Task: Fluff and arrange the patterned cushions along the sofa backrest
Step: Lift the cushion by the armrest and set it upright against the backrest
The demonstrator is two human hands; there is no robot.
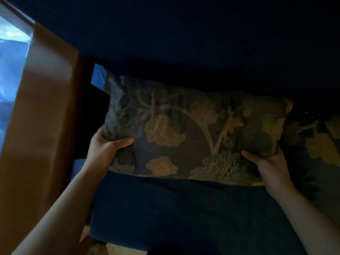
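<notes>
You hold one rectangular cushion of dark fabric woven with gold and green flowers [193, 133] upright against the dark blue velvet sofa backrest [184, 43], its lower edge at the dark blue seat cushion [174, 208]. Your left hand [106, 150] is closed on the cushion's lower left corner, thumb across the front face and fingers wrapped behind. Your right hand [266, 161] grips the lower right corner, thumb pressed into the front and fingers out of sight behind the fabric. The cover is creased near both grips. A second floral patterned cushion [320, 142] lies just beside the held one on the right; the light there is poor, so whether the two touch cannot be told. An orange-brown curtain [42, 116] hangs at the left, beside a bright window [11, 70].
</notes>
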